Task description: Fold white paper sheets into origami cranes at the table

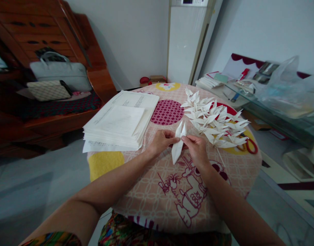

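Observation:
Both my hands pinch one folded white paper piece [177, 147] above the round table [136, 191]. My left hand [162, 141] grips its left side with closed fingers. My right hand [196, 148] holds the right side, fingers also closed. The piece has two pointed flaps at the top and a long point hanging down. Just beyond my right hand lies a pile of several finished white folded paper pieces [214, 119]. A thick stack of white paper sheets [121, 121] rests on the table to the left of my left hand.
Red-handled scissors [249, 145] lie at the table's right edge by the pile. A patterned cloth covers the table. A wooden bench [57, 112] with a grey bag [61, 73] stands at left. A glass table [280, 102] with a plastic bag and papers is at right.

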The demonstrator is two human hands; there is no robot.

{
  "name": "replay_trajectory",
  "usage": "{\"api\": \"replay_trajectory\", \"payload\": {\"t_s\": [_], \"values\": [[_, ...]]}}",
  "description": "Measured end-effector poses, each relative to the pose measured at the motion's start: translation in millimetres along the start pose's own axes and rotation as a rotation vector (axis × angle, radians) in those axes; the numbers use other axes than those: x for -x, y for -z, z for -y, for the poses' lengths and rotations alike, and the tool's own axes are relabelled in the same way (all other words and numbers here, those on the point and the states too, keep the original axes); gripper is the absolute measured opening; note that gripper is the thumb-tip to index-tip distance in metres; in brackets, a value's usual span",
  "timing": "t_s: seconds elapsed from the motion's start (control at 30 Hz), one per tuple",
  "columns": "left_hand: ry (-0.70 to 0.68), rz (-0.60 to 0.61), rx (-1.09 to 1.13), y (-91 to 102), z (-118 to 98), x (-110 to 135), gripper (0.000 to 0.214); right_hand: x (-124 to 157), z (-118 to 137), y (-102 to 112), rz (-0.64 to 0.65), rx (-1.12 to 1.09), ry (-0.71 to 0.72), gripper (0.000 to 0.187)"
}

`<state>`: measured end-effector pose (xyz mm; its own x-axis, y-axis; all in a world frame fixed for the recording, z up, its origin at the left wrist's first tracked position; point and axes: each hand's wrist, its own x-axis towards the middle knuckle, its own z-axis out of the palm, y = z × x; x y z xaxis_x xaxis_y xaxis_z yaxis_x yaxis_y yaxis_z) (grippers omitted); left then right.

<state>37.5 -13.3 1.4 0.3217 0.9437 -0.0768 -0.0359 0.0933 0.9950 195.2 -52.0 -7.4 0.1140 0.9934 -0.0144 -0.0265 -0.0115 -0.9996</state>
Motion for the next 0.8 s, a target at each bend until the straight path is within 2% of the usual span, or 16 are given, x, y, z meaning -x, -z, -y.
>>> {"api": "replay_trajectory", "payload": {"t_s": [0.17, 0.4, 0.63, 0.8], "values": [[-0.053, -0.053, -0.01, -0.6, -1.2, 1.7, 0.026, 0.1, -0.5, -0.3, 0.03, 0.042, -0.03, 0.024], [-0.052, -0.005, -0.064, 0.4, -5.0, 2.7, 0.028, 2.0, 2.5, 1.4, 0.011, 0.175, 0.047, 0.024], [-0.175, -0.069, -0.269, -4.1, -12.2, 6.5, 0.03, 4.7, 7.4, 0.2, 0.042, 0.276, 0.131, 0.028], [-0.244, -0.083, -0.286, -8.1, -13.5, 11.0, 0.028, 7.3, 10.7, -1.1, 0.068, 0.224, 0.106, 0.027]]}}
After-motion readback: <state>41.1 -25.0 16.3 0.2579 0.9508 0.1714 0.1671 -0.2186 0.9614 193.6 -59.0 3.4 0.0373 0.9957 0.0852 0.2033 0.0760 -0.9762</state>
